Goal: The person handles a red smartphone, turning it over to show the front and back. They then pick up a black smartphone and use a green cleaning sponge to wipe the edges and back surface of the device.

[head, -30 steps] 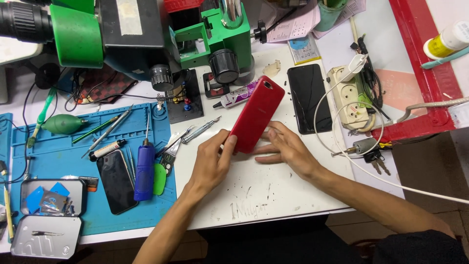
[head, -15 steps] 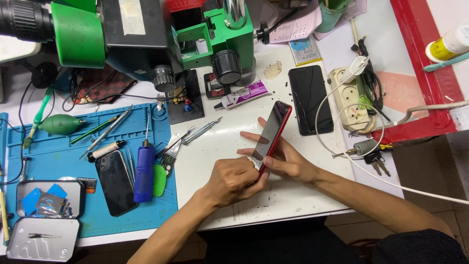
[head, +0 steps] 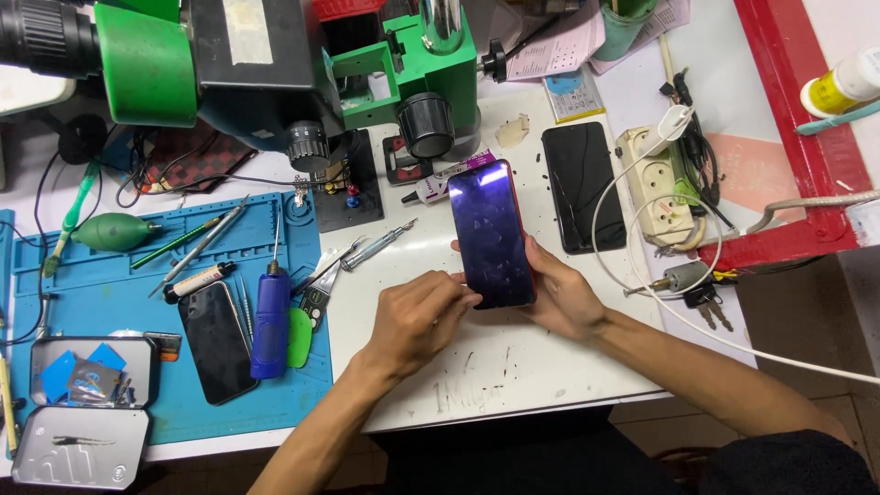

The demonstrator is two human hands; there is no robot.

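A red-edged smartphone (head: 489,234) lies screen-up over the white table (head: 513,367), its dark glass showing a purple sheen. My right hand (head: 559,293) cradles it from beneath and along its right edge. My left hand (head: 417,321) sits at the phone's lower left corner, fingertips pinched against the edge of the screen. Both forearms come in from the bottom of the view.
A second black phone (head: 579,186) lies to the right beside a power strip (head: 658,188) with white cable. A green microscope stand (head: 403,69) is behind. The blue mat (head: 110,293) on the left carries tools, a blue bottle (head: 270,321), another black phone (head: 216,341) and open tins (head: 87,371).
The phone went from red back facing up, through standing on edge, to screen facing up. My left hand moved from its lower end to its lower left corner.
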